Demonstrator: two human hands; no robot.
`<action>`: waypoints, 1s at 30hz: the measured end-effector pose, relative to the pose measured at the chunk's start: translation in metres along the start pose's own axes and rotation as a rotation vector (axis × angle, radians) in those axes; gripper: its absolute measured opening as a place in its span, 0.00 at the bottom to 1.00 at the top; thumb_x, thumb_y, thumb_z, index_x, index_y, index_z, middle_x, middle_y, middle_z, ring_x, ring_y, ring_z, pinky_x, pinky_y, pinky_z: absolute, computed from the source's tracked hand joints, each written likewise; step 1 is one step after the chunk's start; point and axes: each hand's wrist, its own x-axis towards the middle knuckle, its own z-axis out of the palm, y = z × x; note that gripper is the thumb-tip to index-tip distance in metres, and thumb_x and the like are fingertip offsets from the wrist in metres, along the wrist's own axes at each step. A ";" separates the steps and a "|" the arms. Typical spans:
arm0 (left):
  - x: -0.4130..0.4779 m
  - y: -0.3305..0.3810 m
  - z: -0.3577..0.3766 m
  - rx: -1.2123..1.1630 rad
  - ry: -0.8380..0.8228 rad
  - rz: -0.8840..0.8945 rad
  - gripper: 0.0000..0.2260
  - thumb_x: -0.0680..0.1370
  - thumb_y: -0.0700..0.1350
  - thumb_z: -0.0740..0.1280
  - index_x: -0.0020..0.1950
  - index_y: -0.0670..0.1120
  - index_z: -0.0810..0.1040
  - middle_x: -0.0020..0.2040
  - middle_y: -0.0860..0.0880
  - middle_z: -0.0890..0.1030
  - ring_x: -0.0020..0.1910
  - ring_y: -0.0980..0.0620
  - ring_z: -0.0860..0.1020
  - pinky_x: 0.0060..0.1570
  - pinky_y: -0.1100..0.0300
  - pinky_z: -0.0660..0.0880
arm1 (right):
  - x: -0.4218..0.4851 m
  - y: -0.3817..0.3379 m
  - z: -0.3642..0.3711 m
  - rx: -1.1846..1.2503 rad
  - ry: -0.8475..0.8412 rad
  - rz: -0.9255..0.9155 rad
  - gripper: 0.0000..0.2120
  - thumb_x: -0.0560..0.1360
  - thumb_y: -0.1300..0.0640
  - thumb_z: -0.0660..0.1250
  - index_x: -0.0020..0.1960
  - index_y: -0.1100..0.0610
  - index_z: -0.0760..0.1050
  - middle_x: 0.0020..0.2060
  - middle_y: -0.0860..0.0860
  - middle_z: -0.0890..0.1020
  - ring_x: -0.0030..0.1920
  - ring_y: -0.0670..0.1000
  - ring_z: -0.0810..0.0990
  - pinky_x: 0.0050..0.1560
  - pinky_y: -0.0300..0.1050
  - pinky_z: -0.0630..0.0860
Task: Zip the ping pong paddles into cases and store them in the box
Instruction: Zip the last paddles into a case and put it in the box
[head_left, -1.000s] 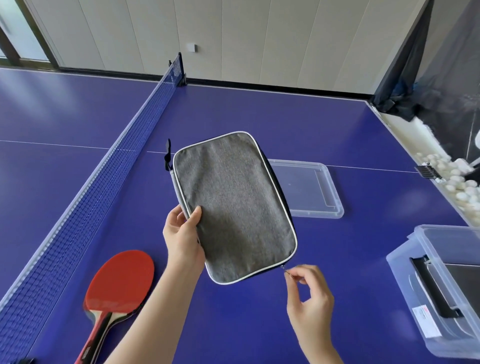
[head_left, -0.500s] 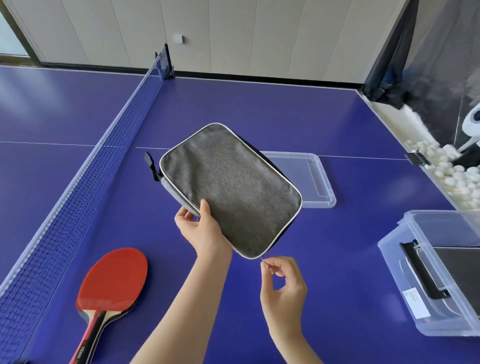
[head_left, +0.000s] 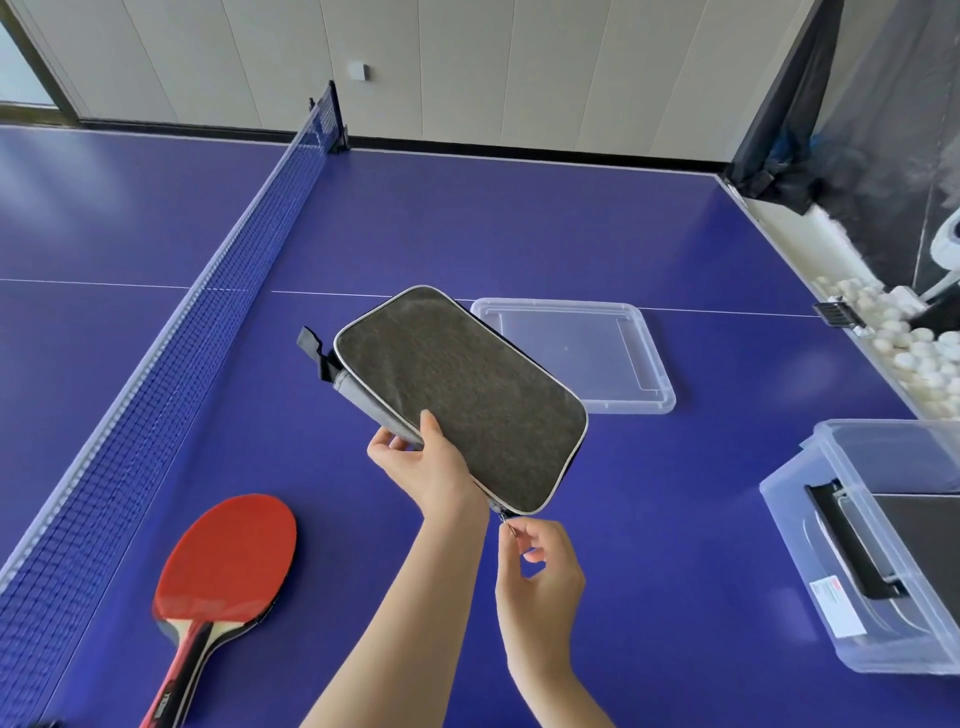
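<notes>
A grey fabric paddle case (head_left: 462, 395) with white piping is held above the blue table, tilted toward the right. My left hand (head_left: 423, 467) grips its lower left edge, thumb on top. My right hand (head_left: 540, 566) pinches the small metal zipper pull (head_left: 506, 522) at the case's bottom corner. A red paddle (head_left: 226, 561) lies on the table at the lower left, handle toward me. A clear plastic box (head_left: 831, 566) stands at the right edge and holds a dark case.
The clear box lid (head_left: 576, 353) lies flat on the table behind the case. A blue net (head_left: 171, 364) runs along the left. Several white balls (head_left: 904, 343) fill a tray past the table's right edge.
The case has turned clockwise and moved down toward the right. My right hand, still pinching the zipper pull, has followed the bottom corner toward my left wrist.
</notes>
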 end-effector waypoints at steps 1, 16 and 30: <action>0.001 0.000 -0.002 0.009 -0.016 0.007 0.11 0.79 0.43 0.66 0.55 0.50 0.65 0.49 0.50 0.71 0.42 0.55 0.71 0.39 0.64 0.71 | 0.000 0.002 -0.001 -0.013 -0.027 -0.003 0.08 0.75 0.60 0.68 0.41 0.48 0.76 0.36 0.44 0.79 0.44 0.43 0.76 0.43 0.29 0.71; 0.038 0.020 -0.072 0.192 -0.595 0.107 0.07 0.77 0.35 0.68 0.50 0.45 0.75 0.45 0.52 0.83 0.45 0.52 0.82 0.44 0.53 0.80 | 0.111 0.021 -0.054 0.150 -0.282 0.351 0.15 0.78 0.51 0.64 0.65 0.50 0.71 0.60 0.45 0.77 0.60 0.43 0.76 0.58 0.39 0.71; 0.058 -0.023 -0.096 0.705 -0.480 0.070 0.26 0.75 0.45 0.72 0.70 0.51 0.67 0.65 0.49 0.72 0.63 0.50 0.73 0.61 0.47 0.74 | 0.086 0.027 -0.051 0.444 -0.405 0.632 0.05 0.79 0.60 0.63 0.52 0.59 0.77 0.45 0.57 0.82 0.45 0.55 0.80 0.47 0.53 0.74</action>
